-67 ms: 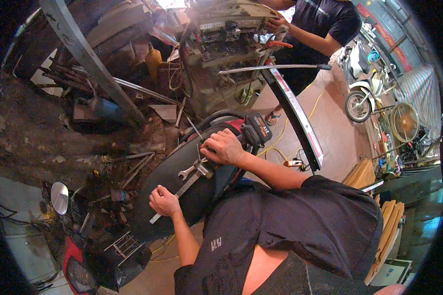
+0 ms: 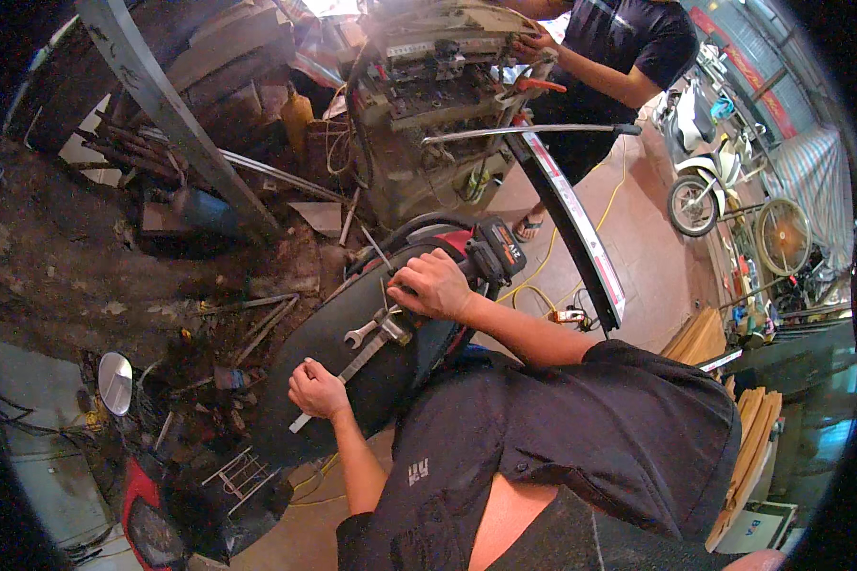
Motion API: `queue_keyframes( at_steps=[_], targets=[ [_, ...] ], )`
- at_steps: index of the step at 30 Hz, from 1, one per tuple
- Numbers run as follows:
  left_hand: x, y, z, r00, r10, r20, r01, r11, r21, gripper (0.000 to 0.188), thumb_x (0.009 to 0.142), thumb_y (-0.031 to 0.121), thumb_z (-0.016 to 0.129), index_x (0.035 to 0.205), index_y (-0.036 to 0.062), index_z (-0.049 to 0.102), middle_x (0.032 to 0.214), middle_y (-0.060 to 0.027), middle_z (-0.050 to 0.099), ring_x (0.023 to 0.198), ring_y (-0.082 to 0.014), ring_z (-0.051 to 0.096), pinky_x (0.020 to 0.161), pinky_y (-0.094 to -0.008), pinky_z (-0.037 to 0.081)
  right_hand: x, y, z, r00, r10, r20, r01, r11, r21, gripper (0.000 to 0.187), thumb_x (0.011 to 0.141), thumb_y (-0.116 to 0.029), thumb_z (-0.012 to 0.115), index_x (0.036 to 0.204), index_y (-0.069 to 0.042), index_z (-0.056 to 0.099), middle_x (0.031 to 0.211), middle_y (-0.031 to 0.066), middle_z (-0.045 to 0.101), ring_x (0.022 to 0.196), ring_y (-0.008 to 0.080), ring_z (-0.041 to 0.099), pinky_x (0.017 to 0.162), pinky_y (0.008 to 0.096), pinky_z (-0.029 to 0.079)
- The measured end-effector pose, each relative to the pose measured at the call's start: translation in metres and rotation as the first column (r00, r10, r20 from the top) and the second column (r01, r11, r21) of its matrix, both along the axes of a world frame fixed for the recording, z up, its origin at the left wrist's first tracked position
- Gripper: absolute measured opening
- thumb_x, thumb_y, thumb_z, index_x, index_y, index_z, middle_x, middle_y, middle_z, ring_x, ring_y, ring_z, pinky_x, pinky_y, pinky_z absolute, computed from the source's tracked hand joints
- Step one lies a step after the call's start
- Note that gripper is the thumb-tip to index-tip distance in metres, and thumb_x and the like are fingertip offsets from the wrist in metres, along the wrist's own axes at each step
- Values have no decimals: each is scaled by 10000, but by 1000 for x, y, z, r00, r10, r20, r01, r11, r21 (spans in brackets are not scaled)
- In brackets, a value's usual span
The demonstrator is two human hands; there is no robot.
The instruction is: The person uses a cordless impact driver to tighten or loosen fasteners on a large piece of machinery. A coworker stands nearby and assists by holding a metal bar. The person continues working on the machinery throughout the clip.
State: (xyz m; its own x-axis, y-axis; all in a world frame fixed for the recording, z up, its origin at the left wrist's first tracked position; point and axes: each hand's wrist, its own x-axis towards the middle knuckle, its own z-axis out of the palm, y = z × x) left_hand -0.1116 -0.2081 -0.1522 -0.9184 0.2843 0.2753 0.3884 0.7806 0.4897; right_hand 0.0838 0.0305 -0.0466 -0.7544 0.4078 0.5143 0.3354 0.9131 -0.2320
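The flat metal bar [image 2: 357,363] lies on the black motorbike seat [image 2: 405,371], its long axis running from between 1 and 2 o'clock to between 7 and 8. It is slim, straight-edged and pale silver, with its plain end [image 2: 300,422] at the lower left and a shiny, rounded metal piece [image 2: 397,330] by its upper end. The left hand [image 2: 317,389] covers part of it with fingers curled in; whether they grasp it, I cannot tell.

Just to the bar's 10 o'clock lies a silver wrench [image 2: 361,333], its open end facing about 8 o'clock. Above, the right hand [image 2: 432,285] is bent with fingertips drawn together, their hold unclear. Near them a thin rod [image 2: 378,249] slants toward 11 o'clock. A dark battery pack [image 2: 501,249] sits at the hand's 2 o'clock.

Farther out from the seat, a round-edged mirror [image 2: 115,383] stands near 9 o'clock, a co-worker [image 2: 628,52] between 1 and 2, a white scooter [image 2: 724,171] at 2 and wooden boards [image 2: 747,457] between 3 and 4.
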Motion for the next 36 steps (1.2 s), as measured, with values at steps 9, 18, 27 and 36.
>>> queue_keyframes(
  at_steps=[9,18,27,36],
  targets=[
    [0,7,-3,1000,7,19,-7,1000,4,290,1005,346,644,978,77,747,987,-115,724,941,-370,643,838,-491,501,1,8,1,1000,-1,22,1,1000,4,283,929,-426,723,878,-156,655,799,41,604,773,257,628,747,424,444],
    [5,10,6,999,36,30,-36,999,-16,285,1002,342,651,965,79,755,990,-113,727,949,-364,646,844,-487,504,1,6,2,1000,-1,11,1,1000,-14,274,934,-419,719,873,-158,661,806,37,623,790,256,643,753,427,447],
    [2,9,4,1000,5,10,-5,1000,0,283,1004,339,655,965,76,751,987,-103,728,945,-355,649,844,-483,505,0,7,-1,1000,-11,10,11,1000,8,274,933,-423,719,863,-166,651,804,32,615,775,250,629,740,424,437],
    [4,10,4,1000,24,10,-24,1000,-10,292,1007,350,649,983,78,752,990,-101,729,946,-356,647,845,-484,504,1,8,-4,1000,-6,25,6,1000,15,276,938,-433,716,872,-172,656,809,29,610,777,242,631,756,419,439]
  ],
)
